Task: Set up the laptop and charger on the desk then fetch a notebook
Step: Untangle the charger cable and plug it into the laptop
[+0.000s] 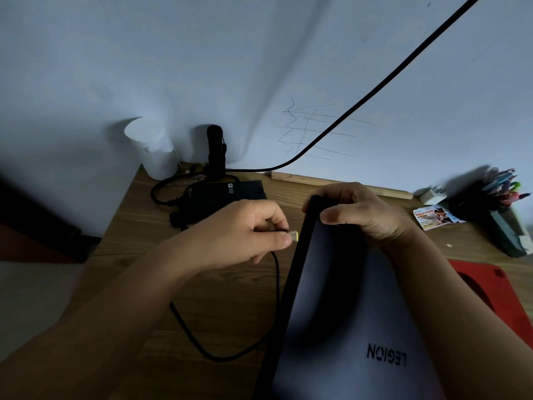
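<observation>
A grey closed laptop (343,307) with dark lettering on its lid lies on the wooden desk (138,223), its far left corner lifted. My right hand (357,212) grips that far edge. My left hand (242,232) pinches the charger plug (293,236), whose yellowish tip sits just beside the laptop's left edge. The plug's black cable (219,350) loops over the desk below my left wrist. The black charger brick (219,197) rests at the back of the desk, behind my left hand. No notebook is visible.
A white paper roll (153,151) and a black cylinder (215,151) stand at the back left against the wall. A thick black cable (360,102) runs up the wall. A pen holder (496,203), a card (435,216) and a red mat (496,295) lie right.
</observation>
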Demonstrator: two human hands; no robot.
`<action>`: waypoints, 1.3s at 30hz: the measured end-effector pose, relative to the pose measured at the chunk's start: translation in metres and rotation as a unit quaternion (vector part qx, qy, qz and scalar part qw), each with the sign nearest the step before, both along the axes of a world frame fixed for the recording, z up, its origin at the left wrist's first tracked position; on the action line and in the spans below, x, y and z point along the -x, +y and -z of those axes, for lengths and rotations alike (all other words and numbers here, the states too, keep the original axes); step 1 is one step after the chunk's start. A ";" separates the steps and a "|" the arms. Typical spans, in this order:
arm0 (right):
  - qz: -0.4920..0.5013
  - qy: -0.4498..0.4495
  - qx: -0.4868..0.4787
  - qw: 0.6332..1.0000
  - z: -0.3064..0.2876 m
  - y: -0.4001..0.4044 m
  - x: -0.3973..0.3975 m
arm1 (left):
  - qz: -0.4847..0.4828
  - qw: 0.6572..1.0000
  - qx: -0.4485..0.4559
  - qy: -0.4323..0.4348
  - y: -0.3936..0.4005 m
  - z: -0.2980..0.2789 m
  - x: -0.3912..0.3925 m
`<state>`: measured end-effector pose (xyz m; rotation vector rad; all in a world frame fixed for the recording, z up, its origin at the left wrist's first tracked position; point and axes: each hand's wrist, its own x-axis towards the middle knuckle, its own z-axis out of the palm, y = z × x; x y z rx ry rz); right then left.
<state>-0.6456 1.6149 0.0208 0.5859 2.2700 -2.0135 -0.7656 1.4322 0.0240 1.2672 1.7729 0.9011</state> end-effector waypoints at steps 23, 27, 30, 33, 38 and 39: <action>-0.055 -0.003 0.010 0.998 0.010 -0.006 0.015 | 0.017 0.974 0.204 0.093 0.029 -0.020 0.005; -0.069 -0.001 0.021 0.997 0.012 -0.007 0.020 | 0.031 0.973 0.211 0.082 0.027 -0.016 0.013; -0.074 -0.001 0.026 0.997 0.012 -0.008 0.022 | 0.039 0.975 0.219 0.028 0.016 -0.013 0.021; -0.073 -0.004 0.028 0.997 0.015 -0.008 0.024 | 0.048 0.974 0.223 0.012 0.007 -0.012 0.025; -0.083 -0.002 0.023 0.996 0.016 -0.009 0.027 | 0.039 0.978 0.207 0.011 0.007 -0.009 0.023; -0.085 -0.003 0.022 0.996 0.016 -0.009 0.027 | 0.038 0.978 0.206 0.012 0.008 -0.008 0.023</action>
